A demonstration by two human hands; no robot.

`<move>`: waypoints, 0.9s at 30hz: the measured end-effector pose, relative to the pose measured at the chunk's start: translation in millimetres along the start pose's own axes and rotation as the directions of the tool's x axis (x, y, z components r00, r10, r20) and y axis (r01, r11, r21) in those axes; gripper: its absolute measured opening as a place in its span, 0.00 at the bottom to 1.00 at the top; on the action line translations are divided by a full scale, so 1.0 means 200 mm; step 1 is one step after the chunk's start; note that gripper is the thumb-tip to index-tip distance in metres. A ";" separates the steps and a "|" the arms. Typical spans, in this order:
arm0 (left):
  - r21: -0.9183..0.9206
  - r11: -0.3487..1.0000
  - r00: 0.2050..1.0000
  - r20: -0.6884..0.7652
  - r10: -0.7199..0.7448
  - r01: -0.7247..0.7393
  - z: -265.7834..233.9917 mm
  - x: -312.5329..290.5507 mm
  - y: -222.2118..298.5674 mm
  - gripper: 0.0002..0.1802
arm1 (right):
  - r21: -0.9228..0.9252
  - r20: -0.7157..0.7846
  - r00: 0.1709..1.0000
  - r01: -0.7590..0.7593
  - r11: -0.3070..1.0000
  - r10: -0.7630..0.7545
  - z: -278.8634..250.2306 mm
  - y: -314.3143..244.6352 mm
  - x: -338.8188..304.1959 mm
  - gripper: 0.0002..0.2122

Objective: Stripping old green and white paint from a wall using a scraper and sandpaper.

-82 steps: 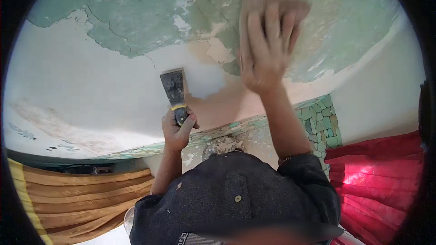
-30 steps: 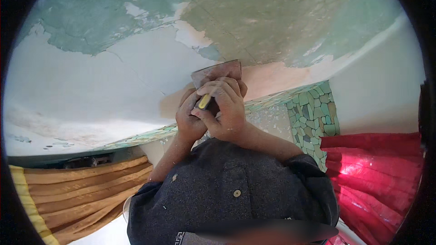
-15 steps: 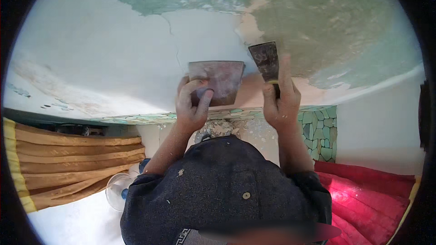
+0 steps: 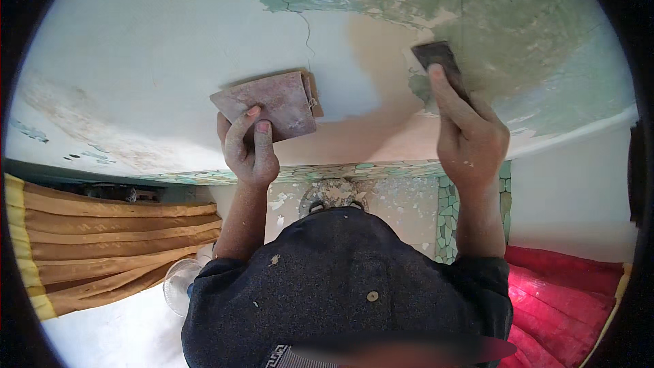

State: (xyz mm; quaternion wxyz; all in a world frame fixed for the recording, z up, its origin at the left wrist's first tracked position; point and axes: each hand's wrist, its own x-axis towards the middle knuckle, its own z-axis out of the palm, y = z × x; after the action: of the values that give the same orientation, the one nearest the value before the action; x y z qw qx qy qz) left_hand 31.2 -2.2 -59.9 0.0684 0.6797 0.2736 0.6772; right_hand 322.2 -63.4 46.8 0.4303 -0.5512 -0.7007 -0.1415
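Pinching a folded, dusty reddish-brown sheet between thumb and fingers, the left hand holds it in front of a large whitish wall, below a thin dark crack. Well apart to its right, the right hand is clamped around a flat scraper with a dark, flared blade, the thumb lying along it. The blade points up and leftward at the ragged edge of a patch of flaking green paint; whether it touches the surface, I cannot tell. Pale flecks dot the right wrist. Below both hands, a green stone-patterned band crosses behind the dark button-up shirt, between a golden-brown draped curtain and a bright red curtain.
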 end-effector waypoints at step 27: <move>-0.053 0.997 0.993 -0.106 0.052 -0.058 -0.08 0.07 -0.06 0.13 | -0.070 0.105 0.994 0.017 0.997 -0.009 0.01 -0.22 0.07 0.21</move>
State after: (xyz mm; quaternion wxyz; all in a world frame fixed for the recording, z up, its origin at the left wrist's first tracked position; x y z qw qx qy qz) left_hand 12.2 10.7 -51.8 0.0544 0.6483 0.2387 0.7210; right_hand 281.8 -69.3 68.2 0.3725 -0.5680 -0.7205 -0.1399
